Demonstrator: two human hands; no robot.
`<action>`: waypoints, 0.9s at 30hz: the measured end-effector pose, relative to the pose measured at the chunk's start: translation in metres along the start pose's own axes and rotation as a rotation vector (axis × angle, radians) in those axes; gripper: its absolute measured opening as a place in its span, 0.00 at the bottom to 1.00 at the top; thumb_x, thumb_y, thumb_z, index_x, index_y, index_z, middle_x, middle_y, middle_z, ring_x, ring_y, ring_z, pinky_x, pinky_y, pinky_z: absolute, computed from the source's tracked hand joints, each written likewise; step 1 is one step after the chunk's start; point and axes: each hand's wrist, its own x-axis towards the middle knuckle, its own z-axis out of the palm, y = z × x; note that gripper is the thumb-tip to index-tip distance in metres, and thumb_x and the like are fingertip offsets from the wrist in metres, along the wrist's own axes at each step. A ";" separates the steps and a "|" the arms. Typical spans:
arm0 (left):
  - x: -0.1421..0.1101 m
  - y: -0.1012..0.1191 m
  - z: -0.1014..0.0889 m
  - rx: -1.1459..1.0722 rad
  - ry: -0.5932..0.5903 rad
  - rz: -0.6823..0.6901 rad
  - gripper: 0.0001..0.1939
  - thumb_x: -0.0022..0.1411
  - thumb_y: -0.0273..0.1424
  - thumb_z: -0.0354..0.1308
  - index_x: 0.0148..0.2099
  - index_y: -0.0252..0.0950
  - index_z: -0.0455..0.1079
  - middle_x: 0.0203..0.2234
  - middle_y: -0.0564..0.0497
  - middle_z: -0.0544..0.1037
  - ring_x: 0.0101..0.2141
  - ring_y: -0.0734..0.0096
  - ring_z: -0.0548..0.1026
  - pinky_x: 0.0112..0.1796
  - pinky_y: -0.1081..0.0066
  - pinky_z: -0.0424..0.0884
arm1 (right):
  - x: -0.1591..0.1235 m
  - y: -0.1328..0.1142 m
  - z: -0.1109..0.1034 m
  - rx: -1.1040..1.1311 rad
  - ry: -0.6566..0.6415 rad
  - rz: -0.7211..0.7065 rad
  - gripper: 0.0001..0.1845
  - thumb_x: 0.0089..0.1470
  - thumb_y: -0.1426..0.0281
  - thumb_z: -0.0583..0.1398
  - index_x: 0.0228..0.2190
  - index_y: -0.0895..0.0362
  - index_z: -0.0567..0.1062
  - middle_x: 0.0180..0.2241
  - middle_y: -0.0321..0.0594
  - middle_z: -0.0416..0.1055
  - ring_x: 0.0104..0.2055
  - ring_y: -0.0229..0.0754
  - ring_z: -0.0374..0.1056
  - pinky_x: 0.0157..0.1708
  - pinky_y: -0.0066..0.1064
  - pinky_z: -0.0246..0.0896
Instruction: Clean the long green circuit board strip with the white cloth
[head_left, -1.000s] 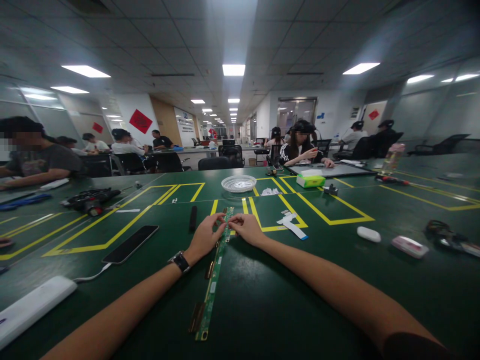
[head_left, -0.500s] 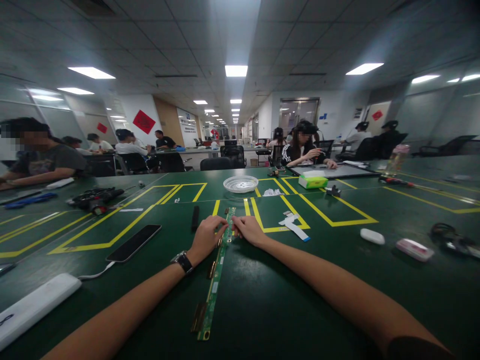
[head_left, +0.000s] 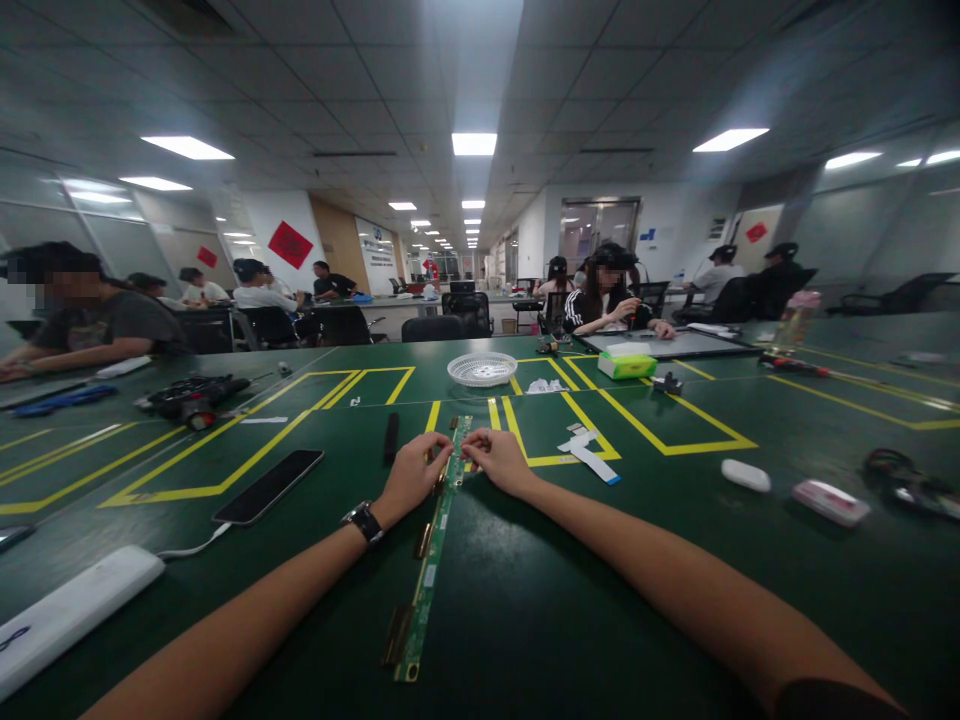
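A green table (head_left: 570, 620) spreads under everything. On it, directly in front of the person, the long, narrow circuit board (head_left: 434, 550) lies lengthwise, pointing away. A white plastic basket (head_left: 482, 382) stands beyond its far end. The left hand (head_left: 411, 475) and right hand (head_left: 501, 460) meet at the board's far part, thumbs and index fingers drawn close at its opposite edges; I cannot tell whether they pinch anything. Copper-coloured flex tabs (head_left: 397, 635) stick out along the left edge. The step looks like fine fingertip work there; the next move probably calls for a steady board and light pressure.
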 end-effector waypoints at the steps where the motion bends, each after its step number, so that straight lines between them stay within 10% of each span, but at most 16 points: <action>1: 0.000 -0.001 0.000 -0.007 0.000 -0.008 0.09 0.67 0.34 0.54 0.36 0.36 0.72 0.29 0.51 0.76 0.28 0.67 0.72 0.32 0.70 0.67 | 0.000 0.000 0.000 0.002 0.004 0.001 0.09 0.55 0.65 0.63 0.32 0.59 0.77 0.28 0.40 0.78 0.24 0.38 0.73 0.26 0.29 0.70; 10: 0.002 -0.005 0.003 -0.020 0.027 -0.006 0.17 0.68 0.33 0.54 0.57 0.36 0.67 0.41 0.46 0.78 0.38 0.62 0.73 0.43 0.63 0.69 | 0.000 0.001 0.000 -0.027 0.023 -0.010 0.07 0.54 0.67 0.64 0.31 0.59 0.78 0.27 0.41 0.79 0.25 0.40 0.73 0.26 0.29 0.69; 20: 0.000 0.000 0.000 0.046 0.004 0.050 0.06 0.67 0.30 0.56 0.37 0.37 0.73 0.32 0.49 0.77 0.33 0.63 0.72 0.37 0.65 0.68 | -0.002 -0.004 -0.001 -0.075 0.003 -0.021 0.15 0.60 0.59 0.59 0.37 0.58 0.79 0.30 0.40 0.79 0.24 0.37 0.71 0.27 0.27 0.66; 27: -0.001 0.005 -0.001 0.073 -0.026 0.083 0.03 0.65 0.29 0.59 0.36 0.38 0.73 0.32 0.49 0.77 0.35 0.61 0.72 0.38 0.65 0.66 | -0.001 -0.003 -0.002 -0.142 -0.052 -0.006 0.24 0.61 0.56 0.57 0.21 0.58 0.76 0.17 0.35 0.72 0.18 0.35 0.65 0.24 0.26 0.59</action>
